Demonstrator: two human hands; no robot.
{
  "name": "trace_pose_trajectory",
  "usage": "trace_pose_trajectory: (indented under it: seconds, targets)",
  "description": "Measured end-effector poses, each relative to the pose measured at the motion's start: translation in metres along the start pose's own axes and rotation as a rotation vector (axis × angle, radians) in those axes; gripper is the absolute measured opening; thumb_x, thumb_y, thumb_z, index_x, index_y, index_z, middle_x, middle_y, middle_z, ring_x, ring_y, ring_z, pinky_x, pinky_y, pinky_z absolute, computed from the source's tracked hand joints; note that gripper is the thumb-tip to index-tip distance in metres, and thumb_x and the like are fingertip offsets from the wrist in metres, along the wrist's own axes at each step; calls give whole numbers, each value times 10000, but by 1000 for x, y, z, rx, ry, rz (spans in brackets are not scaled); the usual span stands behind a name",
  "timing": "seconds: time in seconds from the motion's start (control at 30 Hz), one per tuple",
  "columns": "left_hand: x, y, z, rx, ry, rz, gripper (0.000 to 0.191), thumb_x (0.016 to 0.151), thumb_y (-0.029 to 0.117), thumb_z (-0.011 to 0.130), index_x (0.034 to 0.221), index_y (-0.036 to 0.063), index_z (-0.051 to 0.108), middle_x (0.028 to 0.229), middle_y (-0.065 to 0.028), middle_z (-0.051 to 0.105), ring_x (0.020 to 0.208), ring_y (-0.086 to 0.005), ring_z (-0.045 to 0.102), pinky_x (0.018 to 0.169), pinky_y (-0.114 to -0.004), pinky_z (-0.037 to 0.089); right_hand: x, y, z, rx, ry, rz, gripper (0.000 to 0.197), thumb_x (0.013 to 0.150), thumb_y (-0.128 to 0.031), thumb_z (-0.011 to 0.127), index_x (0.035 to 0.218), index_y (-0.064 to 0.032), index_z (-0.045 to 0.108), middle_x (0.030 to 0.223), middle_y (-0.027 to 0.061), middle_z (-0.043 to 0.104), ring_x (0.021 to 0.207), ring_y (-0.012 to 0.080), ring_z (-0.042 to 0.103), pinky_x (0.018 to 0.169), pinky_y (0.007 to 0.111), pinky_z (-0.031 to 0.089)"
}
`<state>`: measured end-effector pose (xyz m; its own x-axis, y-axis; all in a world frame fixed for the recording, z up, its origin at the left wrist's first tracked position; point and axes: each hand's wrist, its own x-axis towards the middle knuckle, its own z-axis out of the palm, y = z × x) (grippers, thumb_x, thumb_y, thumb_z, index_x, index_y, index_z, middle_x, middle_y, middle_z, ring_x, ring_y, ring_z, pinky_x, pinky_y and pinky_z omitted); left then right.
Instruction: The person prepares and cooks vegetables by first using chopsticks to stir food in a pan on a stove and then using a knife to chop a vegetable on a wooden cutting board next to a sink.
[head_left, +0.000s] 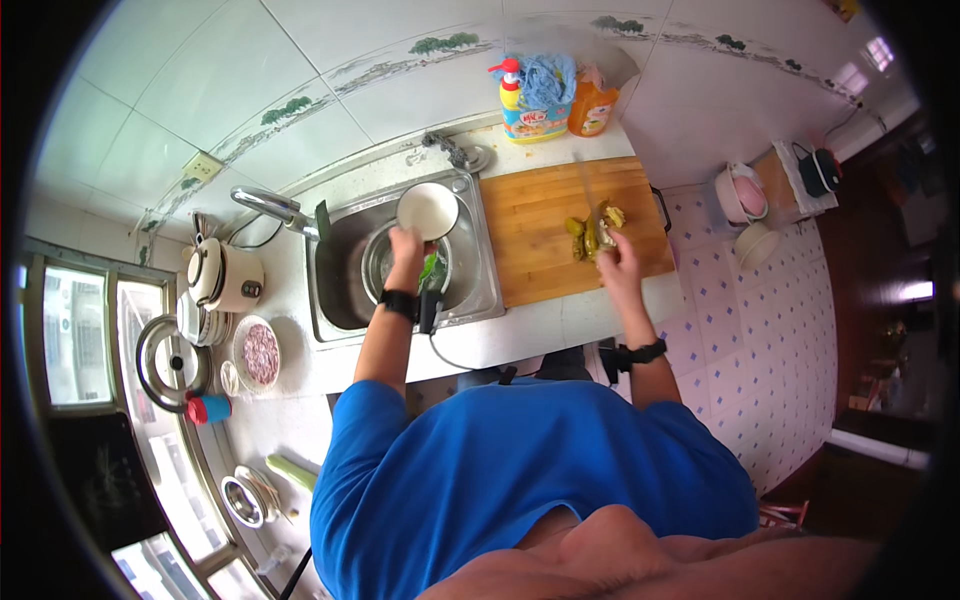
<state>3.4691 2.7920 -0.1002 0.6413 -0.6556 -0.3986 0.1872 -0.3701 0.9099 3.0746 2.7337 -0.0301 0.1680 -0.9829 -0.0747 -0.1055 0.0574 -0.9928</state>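
My left hand (407, 249) grips a white bowl (428, 211) by its near rim, tilted above the sink. Under it, a metal basin (373, 264) sits in the sink (337, 300), with green leaves (429, 268) partly visible inside. Over the wooden cutting board (525, 225), my right hand (619, 264) is closed around the near end of a knife (586, 184), whose blade looks thin and blurred. Green pickled peppers (582, 238) lie left of that hand, beside pale chopped pieces (614, 217). My fingers hide the knife's handle.
A faucet (274, 204) reaches over the sink's left side. Yellow dish soap (534, 112) and an orange bottle (592, 111) stand behind the board. To the left are a rice cooker (232, 277), a bowl of reddish food (259, 354), a pot lid (169, 364) and a red-and-blue cup (210, 409).
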Motion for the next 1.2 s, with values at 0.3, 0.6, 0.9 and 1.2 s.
trace_pose_trajectory:
  seconds: [0.3, 0.6, 0.9, 1.2]
  targets:
    - [-5, 28, 167, -251, 83, -107, 267, 761, 45, 413, 918, -119, 553, 667, -193, 597, 398, -256, 553, 322, -317, 441, 9, 4, -161, 306, 40, 264, 225, 845, -43, 577, 1064, -10, 537, 779, 10, 512, 563, 88, 493, 458, 221, 397]
    - [-40, 48, 198, 146, 287, -56, 527, 830, 357, 588, 1092, -88, 484, 897, -227, 573, 577, -278, 603, 456, -330, 492, 27, 7, -175, 196, -127, 268, 260, 856, -84, 570, 1106, -19, 540, 641, -12, 481, 491, 72, 446, 467, 220, 368]
    - [-169, 3, 255, 762, 155, 934, 260, 658, 270, 762, 715, 80, 594, 746, -91, 546, 702, -293, 534, 617, -395, 423, 35, 2, -163, 91, -175, 248, 182, 864, -107, 568, 1018, -13, 546, 601, -17, 469, 472, 67, 434, 454, 219, 358]
    - [-184, -30, 288, 878, 179, 671, 519, 626, 348, 758, 978, 44, 527, 953, -132, 512, 913, -324, 484, 765, -415, 404, 31, 9, -155, 107, -198, 284, 240, 862, -77, 565, 1090, -4, 547, 622, -17, 477, 475, 63, 441, 446, 203, 354]
